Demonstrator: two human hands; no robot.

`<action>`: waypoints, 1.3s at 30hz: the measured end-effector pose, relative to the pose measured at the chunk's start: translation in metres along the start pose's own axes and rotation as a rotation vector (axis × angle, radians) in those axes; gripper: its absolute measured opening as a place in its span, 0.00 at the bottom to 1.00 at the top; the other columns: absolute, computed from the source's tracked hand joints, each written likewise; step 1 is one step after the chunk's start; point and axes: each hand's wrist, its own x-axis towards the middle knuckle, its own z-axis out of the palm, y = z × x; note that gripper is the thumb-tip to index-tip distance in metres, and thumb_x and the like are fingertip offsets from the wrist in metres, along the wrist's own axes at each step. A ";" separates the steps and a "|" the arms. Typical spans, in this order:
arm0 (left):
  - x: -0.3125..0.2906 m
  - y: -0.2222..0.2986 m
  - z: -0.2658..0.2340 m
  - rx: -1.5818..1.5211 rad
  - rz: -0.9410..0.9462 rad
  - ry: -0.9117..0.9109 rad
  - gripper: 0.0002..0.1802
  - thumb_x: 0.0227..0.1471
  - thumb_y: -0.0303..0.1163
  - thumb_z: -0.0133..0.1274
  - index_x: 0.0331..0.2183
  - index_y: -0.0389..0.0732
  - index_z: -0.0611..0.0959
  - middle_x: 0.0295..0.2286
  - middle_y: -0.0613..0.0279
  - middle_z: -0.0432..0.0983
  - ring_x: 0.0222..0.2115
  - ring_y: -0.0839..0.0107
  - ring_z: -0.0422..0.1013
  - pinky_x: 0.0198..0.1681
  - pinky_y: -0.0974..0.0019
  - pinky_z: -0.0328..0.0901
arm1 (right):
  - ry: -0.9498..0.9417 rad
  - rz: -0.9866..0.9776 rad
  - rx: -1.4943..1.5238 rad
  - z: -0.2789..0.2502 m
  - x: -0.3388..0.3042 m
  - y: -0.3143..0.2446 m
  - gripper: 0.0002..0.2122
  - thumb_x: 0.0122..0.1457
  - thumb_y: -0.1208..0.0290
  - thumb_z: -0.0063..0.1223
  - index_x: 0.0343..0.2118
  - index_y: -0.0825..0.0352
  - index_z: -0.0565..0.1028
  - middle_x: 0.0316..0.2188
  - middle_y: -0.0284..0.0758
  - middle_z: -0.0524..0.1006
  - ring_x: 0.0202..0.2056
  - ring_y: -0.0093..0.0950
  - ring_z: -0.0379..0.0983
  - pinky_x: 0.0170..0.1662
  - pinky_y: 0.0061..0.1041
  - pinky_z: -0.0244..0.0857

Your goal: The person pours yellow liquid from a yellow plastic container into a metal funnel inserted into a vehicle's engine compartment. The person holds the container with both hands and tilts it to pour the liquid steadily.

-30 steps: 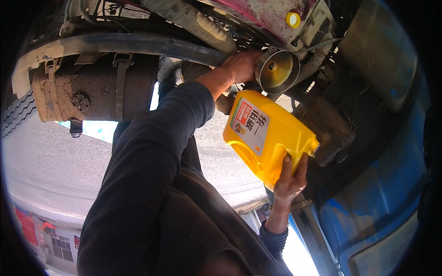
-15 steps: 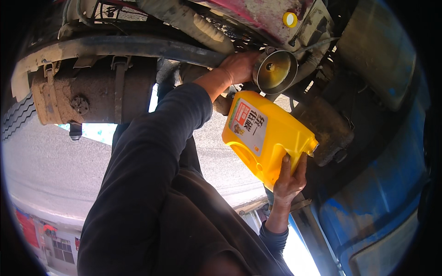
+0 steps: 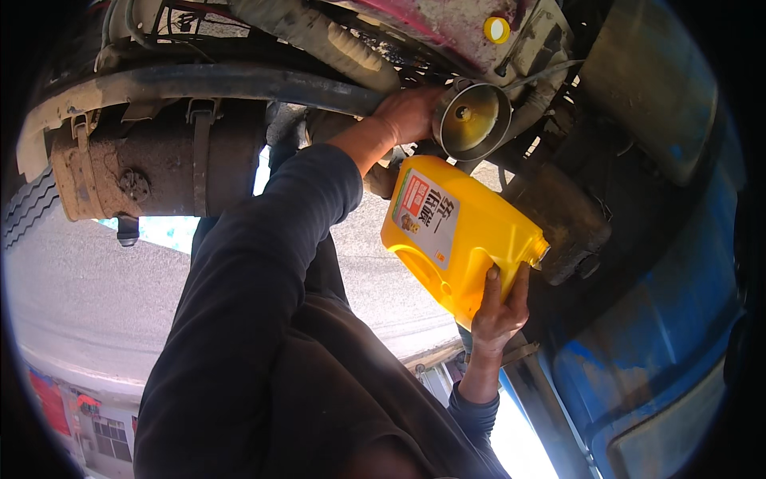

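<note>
My left hand (image 3: 411, 116) is closed at the left side of a round metal funnel (image 3: 475, 128); the fingertips are hidden behind it. The funnel's bowl faces me, and a yellowish oily film coats its inside around the centre hole. Below the funnel, my right hand (image 3: 499, 311) grips a yellow plastic oil jug (image 3: 487, 227) near its neck. The jug is tilted, with its uncapped mouth toward the lower right and its base toward the upper left, just under the funnel. A yellow cap (image 3: 496, 30) with a white inside rests on the dirty reddish surface above the funnel.
A rusty, strapped cylindrical tank (image 3: 152, 164) fills the left. A dark curved bar (image 3: 239, 83) and a thick dusty hose (image 3: 323, 41) run above my left arm. Blue bodywork (image 3: 646, 367) stands at the right, with a brown metal housing (image 3: 562, 223) behind the jug.
The view has shifted slightly, so everything sits a little further left. Both hands keep their holds on the funnel and the jug, with little other visible movement.
</note>
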 end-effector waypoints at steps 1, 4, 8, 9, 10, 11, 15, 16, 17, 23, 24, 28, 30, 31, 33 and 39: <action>0.000 0.003 -0.002 0.015 -0.019 -0.016 0.24 0.55 0.43 0.59 0.52 0.45 0.80 0.50 0.50 0.79 0.52 0.48 0.75 0.55 0.52 0.71 | -0.015 0.007 0.003 -0.001 0.000 -0.001 0.23 0.67 0.72 0.62 0.63 0.53 0.69 0.60 0.61 0.71 0.44 0.48 0.85 0.42 0.34 0.82; 0.001 0.010 -0.009 -0.009 -0.053 -0.044 0.24 0.55 0.42 0.59 0.51 0.45 0.79 0.50 0.50 0.80 0.52 0.48 0.75 0.55 0.52 0.71 | -0.053 0.029 0.002 -0.004 0.000 -0.001 0.25 0.66 0.71 0.63 0.64 0.52 0.66 0.60 0.63 0.70 0.44 0.50 0.84 0.41 0.35 0.82; -0.001 0.015 -0.014 -0.045 -0.061 -0.041 0.24 0.55 0.43 0.60 0.51 0.45 0.81 0.49 0.48 0.80 0.51 0.47 0.76 0.55 0.51 0.71 | -0.017 0.002 -0.005 0.002 -0.003 0.000 0.23 0.68 0.70 0.61 0.64 0.53 0.67 0.60 0.65 0.70 0.45 0.54 0.83 0.42 0.36 0.82; 0.000 0.019 -0.016 -0.073 -0.072 -0.057 0.25 0.54 0.45 0.61 0.51 0.45 0.81 0.49 0.47 0.81 0.50 0.46 0.76 0.54 0.51 0.72 | -0.035 0.014 -0.005 0.000 -0.006 0.002 0.23 0.68 0.70 0.61 0.64 0.53 0.67 0.60 0.66 0.69 0.45 0.55 0.83 0.42 0.37 0.82; 0.001 0.023 -0.020 -0.098 -0.083 -0.072 0.27 0.53 0.46 0.62 0.52 0.45 0.81 0.48 0.46 0.81 0.49 0.45 0.76 0.53 0.51 0.72 | -0.051 0.029 -0.005 -0.002 -0.010 0.002 0.23 0.68 0.69 0.61 0.64 0.53 0.67 0.60 0.66 0.69 0.46 0.57 0.82 0.42 0.37 0.82; 0.002 0.014 -0.017 -0.068 -0.066 -0.065 0.27 0.53 0.46 0.62 0.52 0.46 0.80 0.49 0.46 0.81 0.50 0.46 0.76 0.53 0.51 0.72 | -0.067 0.039 -0.002 -0.003 -0.010 0.002 0.24 0.68 0.69 0.61 0.64 0.53 0.67 0.60 0.67 0.69 0.46 0.58 0.82 0.42 0.38 0.82; 0.002 0.003 -0.002 -0.006 -0.023 -0.026 0.28 0.55 0.49 0.61 0.54 0.48 0.79 0.51 0.50 0.80 0.51 0.47 0.76 0.54 0.51 0.72 | -0.059 0.013 -0.049 -0.005 -0.013 0.002 0.27 0.64 0.72 0.66 0.63 0.54 0.66 0.62 0.65 0.68 0.46 0.56 0.82 0.42 0.37 0.82; 0.001 0.004 -0.001 -0.007 -0.016 -0.031 0.27 0.55 0.49 0.60 0.53 0.48 0.79 0.51 0.51 0.80 0.51 0.48 0.76 0.54 0.51 0.72 | -0.063 -0.001 -0.069 -0.005 -0.012 0.001 0.27 0.63 0.75 0.66 0.63 0.55 0.66 0.62 0.63 0.68 0.44 0.54 0.84 0.42 0.36 0.83; 0.000 0.004 -0.001 -0.026 -0.006 -0.025 0.26 0.56 0.49 0.60 0.53 0.48 0.79 0.51 0.51 0.80 0.52 0.49 0.76 0.55 0.51 0.71 | -0.027 -0.035 -0.103 -0.005 -0.002 -0.006 0.30 0.60 0.73 0.70 0.63 0.56 0.66 0.63 0.63 0.67 0.45 0.53 0.83 0.43 0.35 0.83; -0.003 0.007 -0.010 -0.070 -0.014 -0.028 0.29 0.54 0.48 0.62 0.55 0.47 0.79 0.53 0.51 0.79 0.54 0.49 0.74 0.57 0.51 0.70 | 0.013 -0.088 -0.088 0.000 0.002 -0.005 0.32 0.58 0.71 0.73 0.63 0.57 0.66 0.63 0.61 0.67 0.45 0.51 0.84 0.45 0.33 0.82; -0.004 0.009 -0.012 -0.085 -0.015 -0.038 0.29 0.54 0.48 0.62 0.55 0.47 0.79 0.53 0.51 0.78 0.54 0.49 0.74 0.57 0.51 0.70 | 0.013 -0.085 -0.082 -0.001 0.001 -0.005 0.32 0.59 0.71 0.72 0.63 0.56 0.66 0.63 0.61 0.67 0.46 0.51 0.84 0.45 0.33 0.82; -0.004 0.014 -0.015 -0.095 -0.035 -0.053 0.29 0.54 0.48 0.62 0.54 0.47 0.79 0.52 0.50 0.79 0.53 0.48 0.75 0.57 0.51 0.70 | -0.024 -0.028 -0.004 -0.001 -0.009 0.001 0.26 0.64 0.74 0.66 0.62 0.54 0.67 0.64 0.60 0.67 0.46 0.50 0.83 0.44 0.33 0.82; -0.002 0.013 -0.016 -0.110 -0.057 -0.084 0.29 0.54 0.48 0.62 0.54 0.47 0.79 0.52 0.49 0.79 0.53 0.48 0.75 0.57 0.52 0.70 | -0.033 -0.019 0.023 -0.002 -0.014 0.003 0.27 0.63 0.71 0.67 0.63 0.53 0.67 0.64 0.61 0.67 0.47 0.53 0.82 0.45 0.35 0.82; -0.002 0.012 -0.016 -0.104 -0.058 -0.078 0.28 0.54 0.48 0.62 0.54 0.47 0.79 0.52 0.49 0.79 0.53 0.48 0.75 0.57 0.52 0.70 | -0.030 -0.024 0.016 -0.001 -0.015 0.004 0.29 0.61 0.68 0.69 0.64 0.53 0.66 0.63 0.63 0.67 0.49 0.55 0.81 0.46 0.38 0.81; -0.003 0.012 -0.015 -0.090 -0.059 -0.067 0.28 0.54 0.48 0.62 0.54 0.47 0.79 0.52 0.48 0.79 0.54 0.48 0.74 0.58 0.52 0.70 | -0.036 -0.027 0.012 0.000 -0.017 0.005 0.32 0.60 0.64 0.72 0.65 0.54 0.65 0.62 0.64 0.68 0.50 0.58 0.80 0.47 0.40 0.81; -0.005 0.021 -0.020 -0.069 -0.081 -0.095 0.26 0.58 0.45 0.58 0.56 0.47 0.80 0.55 0.53 0.78 0.57 0.51 0.73 0.60 0.55 0.67 | -0.031 -0.022 -0.003 -0.003 -0.007 -0.001 0.33 0.59 0.65 0.72 0.64 0.54 0.65 0.62 0.65 0.68 0.49 0.57 0.81 0.46 0.39 0.81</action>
